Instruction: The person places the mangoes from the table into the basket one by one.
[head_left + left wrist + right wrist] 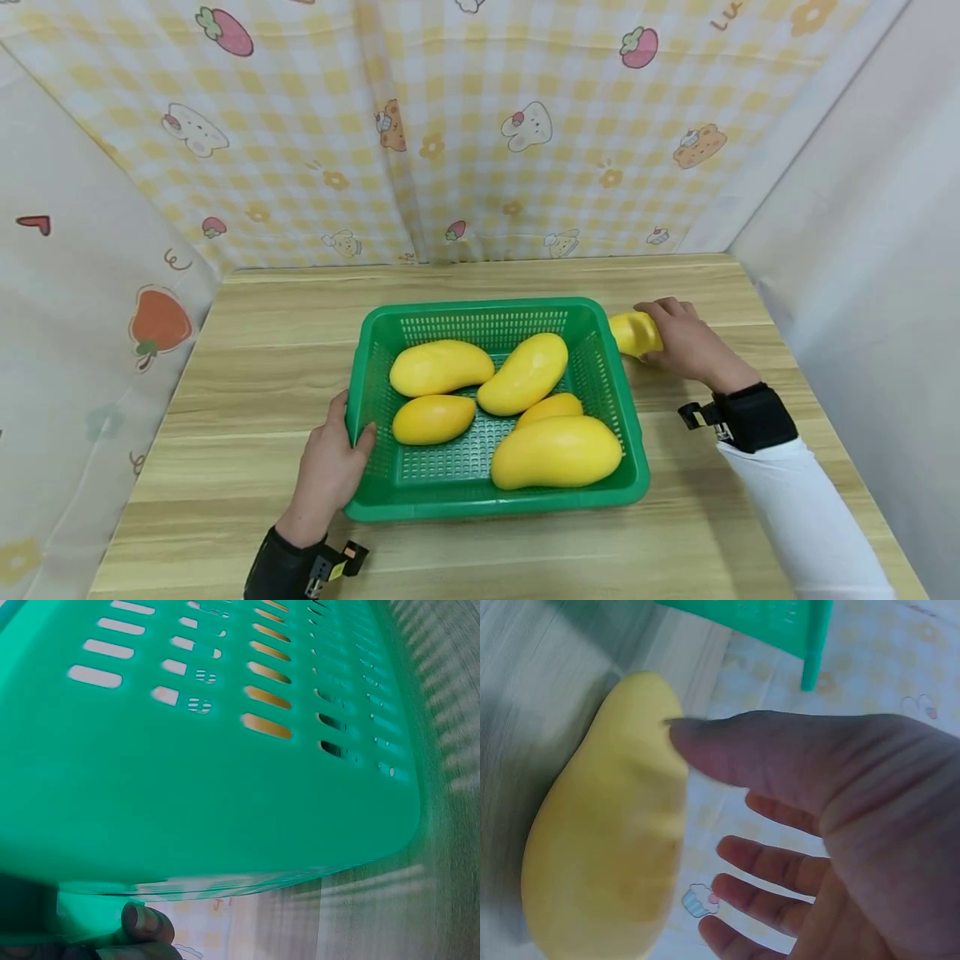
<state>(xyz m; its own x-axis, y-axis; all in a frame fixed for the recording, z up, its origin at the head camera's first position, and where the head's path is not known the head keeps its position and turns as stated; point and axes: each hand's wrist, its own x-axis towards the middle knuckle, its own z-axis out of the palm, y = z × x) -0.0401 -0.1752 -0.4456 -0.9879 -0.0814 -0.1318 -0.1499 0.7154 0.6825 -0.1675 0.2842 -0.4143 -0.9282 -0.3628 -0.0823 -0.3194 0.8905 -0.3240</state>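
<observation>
A green plastic basket (491, 507) stands on the table with several yellow mangoes (557, 452) inside. My left hand (330, 471) grips its left rim, thumb over the inner side. In the left wrist view the basket wall (202, 817) fills most of the picture, with fingertips (148, 924) at its edge. Outside the basket's right side, another mango (636, 333) lies on the table, partly hidden by the rim. My right hand (686, 343) is right beside it. Up close, the thumb (727, 746) overlaps this mango (611, 832), while the other fingers are loosely spread.
The wooden table (247, 400) extends around the basket. Behind it hangs a yellow checked cloth (457, 125) with cartoon prints. Pale sheets line the left side (82, 333) and the right side (862, 275).
</observation>
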